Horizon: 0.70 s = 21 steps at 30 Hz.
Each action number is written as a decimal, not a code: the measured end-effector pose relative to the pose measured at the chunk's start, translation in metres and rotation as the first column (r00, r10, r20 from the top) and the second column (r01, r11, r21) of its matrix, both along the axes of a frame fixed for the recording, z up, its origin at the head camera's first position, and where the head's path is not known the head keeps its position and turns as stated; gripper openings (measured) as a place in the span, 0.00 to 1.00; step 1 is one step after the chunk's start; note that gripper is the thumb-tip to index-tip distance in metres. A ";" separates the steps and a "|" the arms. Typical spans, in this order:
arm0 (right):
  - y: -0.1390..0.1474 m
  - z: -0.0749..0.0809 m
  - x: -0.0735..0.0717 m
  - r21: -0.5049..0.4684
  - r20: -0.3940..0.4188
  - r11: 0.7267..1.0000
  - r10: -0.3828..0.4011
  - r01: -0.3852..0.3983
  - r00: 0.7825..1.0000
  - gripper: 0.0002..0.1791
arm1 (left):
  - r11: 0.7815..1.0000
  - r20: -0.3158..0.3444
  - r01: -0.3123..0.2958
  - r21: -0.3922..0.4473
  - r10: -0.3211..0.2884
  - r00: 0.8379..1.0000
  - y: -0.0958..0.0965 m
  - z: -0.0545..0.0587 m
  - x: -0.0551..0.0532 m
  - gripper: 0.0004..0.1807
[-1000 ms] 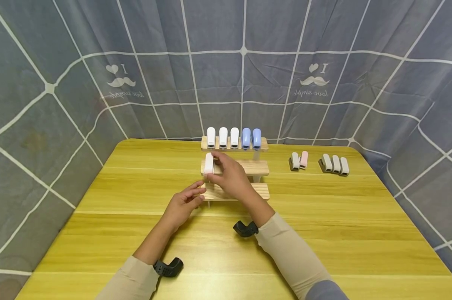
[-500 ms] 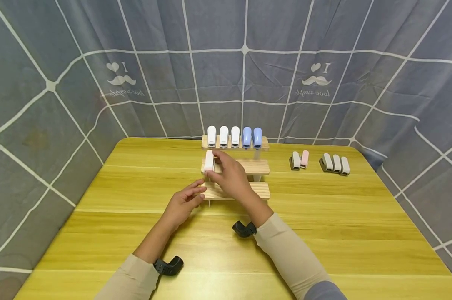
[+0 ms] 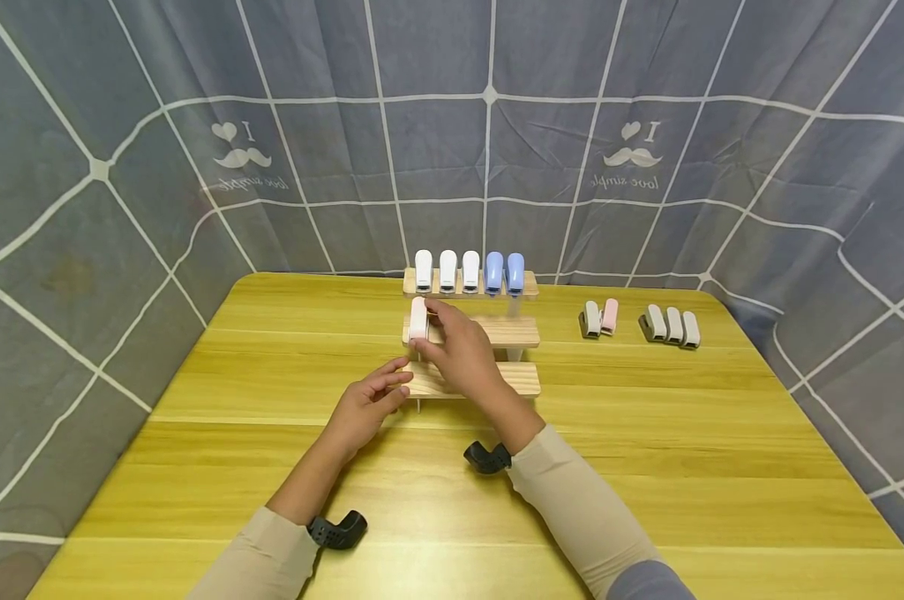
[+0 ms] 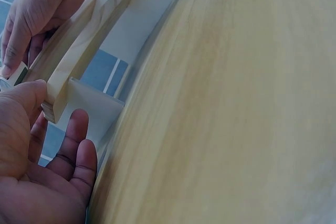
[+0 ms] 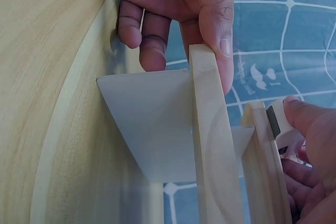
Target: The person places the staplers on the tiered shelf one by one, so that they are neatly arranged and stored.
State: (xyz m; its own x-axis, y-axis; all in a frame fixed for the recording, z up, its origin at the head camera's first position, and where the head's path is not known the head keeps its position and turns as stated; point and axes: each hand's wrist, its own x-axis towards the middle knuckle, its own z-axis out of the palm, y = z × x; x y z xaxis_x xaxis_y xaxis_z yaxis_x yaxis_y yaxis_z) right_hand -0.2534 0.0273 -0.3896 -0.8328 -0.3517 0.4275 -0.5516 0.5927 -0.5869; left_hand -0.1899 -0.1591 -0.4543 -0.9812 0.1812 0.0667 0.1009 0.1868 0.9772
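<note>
A three-step wooden stand (image 3: 511, 332) with pale supports stands at the table's middle. My right hand (image 3: 462, 354) holds a small white and pink stapler (image 3: 418, 317) at the left end of its middle shelf. In the right wrist view the thumb lies on top of the stapler (image 5: 283, 129), its dark base right at the board. My left hand (image 3: 365, 408) is at the left end of the lowest shelf. The left wrist view shows its thumb and forefinger pinching the board's end (image 4: 58, 95), the other fingers loosely bent below.
Along the top shelf stand three white staplers (image 3: 447, 271) and two blue staplers (image 3: 504, 273). To the right on the table (image 3: 646, 450) lie a grey stapler (image 3: 591, 319) beside a pink stapler (image 3: 609, 317), and three grey staplers (image 3: 672, 326). A grey curtain (image 3: 437, 158) hangs behind.
Both hands keep their places at the stand, and the stapler stays at the middle shelf's left end. Only the head view has shifted very slightly.
</note>
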 end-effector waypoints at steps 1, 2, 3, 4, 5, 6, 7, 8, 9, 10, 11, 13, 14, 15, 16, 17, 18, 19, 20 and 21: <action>0.000 0.000 0.000 -0.001 -0.003 1.000 -0.001 0.001 1.000 0.34 | 1.000 0.001 0.001 0.002 -0.001 1.000 0.000 0.000 0.000 0.21; 0.000 0.000 0.000 -0.003 -0.005 1.000 -0.002 0.002 1.000 0.34 | 1.000 0.001 0.000 0.003 0.000 1.000 0.000 0.000 0.000 0.21; 0.000 0.000 0.000 -0.004 -0.005 1.000 -0.003 0.003 1.000 0.34 | 1.000 0.000 0.000 0.006 0.000 1.000 0.000 0.000 0.000 0.21; 0.000 0.000 0.000 -0.006 -0.004 1.000 -0.003 0.003 1.000 0.34 | 1.000 0.000 0.001 0.007 -0.001 1.000 0.000 0.000 -0.001 0.21; 0.000 0.000 0.001 -0.007 -0.003 1.000 -0.003 0.003 1.000 0.34 | 1.000 -0.001 0.001 0.007 -0.001 1.000 0.000 0.001 -0.001 0.20; 0.000 0.001 0.001 -0.009 -0.001 1.000 -0.004 0.004 1.000 0.34 | 1.000 -0.002 0.002 0.008 -0.002 1.000 0.000 0.001 -0.001 0.20; 0.000 0.001 0.001 -0.012 0.002 1.000 -0.002 0.002 1.000 0.34 | 1.000 -0.002 0.002 0.008 -0.002 1.000 0.000 0.001 -0.001 0.20; 0.000 0.001 0.001 -0.015 0.005 1.000 0.000 0.001 1.000 0.34 | 1.000 -0.004 0.001 0.007 -0.001 1.000 0.000 0.001 -0.001 0.20; 0.000 0.002 0.002 -0.019 0.008 1.000 0.002 -0.002 1.000 0.35 | 1.000 -0.005 0.000 0.007 0.000 1.000 0.000 0.002 -0.001 0.20; 0.000 0.002 0.002 -0.022 0.011 1.000 0.004 -0.004 1.000 0.35 | 1.000 -0.007 0.000 0.008 0.000 1.000 0.000 0.002 -0.001 0.20; 0.001 0.002 0.002 -0.027 0.016 1.000 0.007 -0.007 1.000 0.35 | 1.000 -0.010 0.000 0.008 0.000 1.000 0.000 0.002 -0.001 0.20; 0.002 0.003 0.002 -0.045 0.030 0.999 0.018 -0.017 0.999 0.35 | 1.000 -0.017 0.004 0.005 -0.004 1.000 -0.001 0.001 -0.001 0.21; 0.002 0.002 0.003 -0.056 0.040 0.998 0.026 -0.024 0.999 0.35 | 1.000 -0.017 0.002 -0.001 -0.002 1.000 -0.001 0.001 -0.001 0.21; 0.003 0.002 0.003 -0.067 0.053 0.997 0.036 -0.032 0.998 0.34 | 1.000 -0.014 -0.001 -0.006 0.000 1.000 -0.001 0.001 0.000 0.21; 0.005 0.002 0.003 -0.074 0.067 0.997 0.042 -0.037 0.997 0.34 | 1.000 -0.009 -0.003 -0.009 0.003 1.000 -0.001 0.000 0.000 0.21; 0.007 0.001 0.004 -0.085 0.081 0.996 0.048 -0.041 0.996 0.33 | 1.000 -0.003 -0.005 -0.015 0.005 1.000 -0.001 0.000 0.000 0.20; 0.008 0.001 0.005 -0.095 0.093 0.995 0.053 -0.044 0.994 0.33 | 1.000 0.003 -0.006 -0.020 0.006 1.000 -0.001 -0.001 0.001 0.20; 0.011 0.001 0.006 -0.106 0.105 0.993 0.056 -0.045 0.993 0.32 | 1.000 0.009 -0.008 -0.022 0.009 1.000 -0.001 -0.001 0.001 0.20; 0.013 0.001 0.007 -0.118 0.112 0.992 0.059 -0.046 0.992 0.31 | 1.000 0.011 -0.008 -0.022 0.008 1.000 -0.001 -0.001 0.001 0.20; 0.016 0.002 0.008 -0.127 0.112 0.991 0.060 -0.046 0.992 0.30 | 1.000 0.012 -0.006 -0.016 0.006 1.000 -0.001 -0.001 0.001 0.21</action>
